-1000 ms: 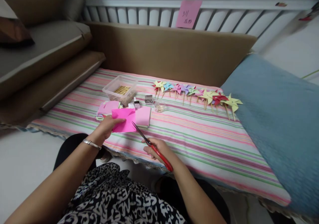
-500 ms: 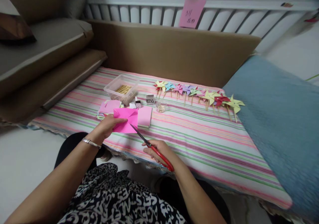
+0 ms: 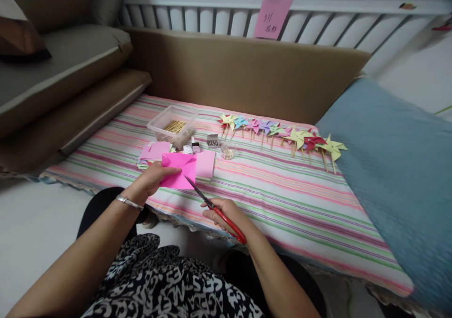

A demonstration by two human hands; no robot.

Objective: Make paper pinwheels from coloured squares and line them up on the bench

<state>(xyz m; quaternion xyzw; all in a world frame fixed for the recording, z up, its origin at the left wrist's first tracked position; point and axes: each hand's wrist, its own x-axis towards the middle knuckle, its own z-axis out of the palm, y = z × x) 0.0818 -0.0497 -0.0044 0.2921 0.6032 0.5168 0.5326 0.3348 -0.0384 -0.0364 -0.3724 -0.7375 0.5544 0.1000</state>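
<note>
My left hand [image 3: 154,175] grips a bright pink paper square [image 3: 187,167], thumb on top near its middle. Red-handled scissors [image 3: 228,223] are held in my right hand [image 3: 226,210]; their dark blade tips lie over the lower right part of the square. Behind the pink square are a stack of lighter pink paper [image 3: 205,165] on its right and a pile of mixed coloured paper [image 3: 155,151] on its left. Whether the blades have paper between them is too small to tell.
Beyond the papers stand a clear plastic box [image 3: 158,128] of wooden sticks, a small grey box [image 3: 212,141] and a clear round container [image 3: 228,152]. Several paper pinwheels [image 3: 298,138] lie in a row at the back right. Brown cushions [image 3: 63,68] are stacked at left.
</note>
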